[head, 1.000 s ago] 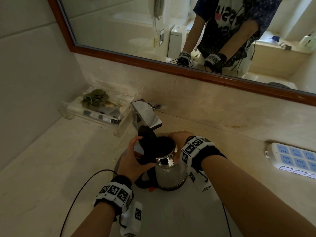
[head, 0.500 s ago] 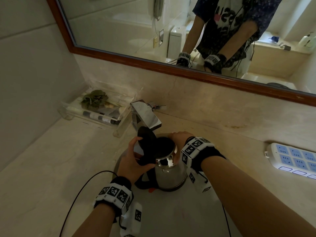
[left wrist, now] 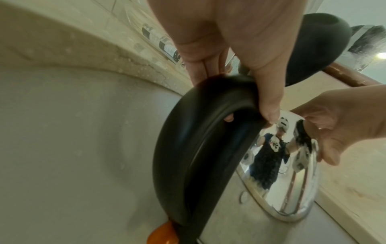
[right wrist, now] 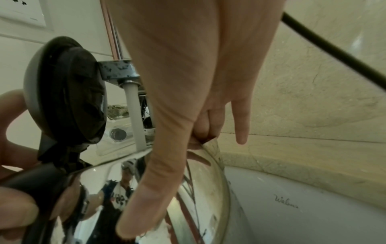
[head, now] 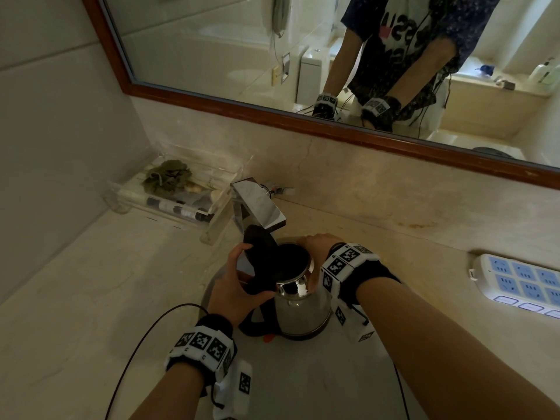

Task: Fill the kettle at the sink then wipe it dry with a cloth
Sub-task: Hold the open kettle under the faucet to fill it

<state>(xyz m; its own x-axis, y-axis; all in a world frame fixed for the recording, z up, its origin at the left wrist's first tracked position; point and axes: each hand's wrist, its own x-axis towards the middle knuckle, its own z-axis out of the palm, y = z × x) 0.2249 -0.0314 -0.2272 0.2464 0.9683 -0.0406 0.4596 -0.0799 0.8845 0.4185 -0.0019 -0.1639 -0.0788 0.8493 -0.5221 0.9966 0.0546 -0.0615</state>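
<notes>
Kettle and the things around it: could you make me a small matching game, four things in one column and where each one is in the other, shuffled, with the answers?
Things
1. kettle
2. tap
3. power strip
4. clear tray

Places
A. on the counter at the far right
B. against the wall, left of the tap
C. in the sink, lid open, handle gripped by the left hand
D. straight above the kettle's open mouth, water running

Pairs: 1-C, 2-D, 3-A, 4-B
</notes>
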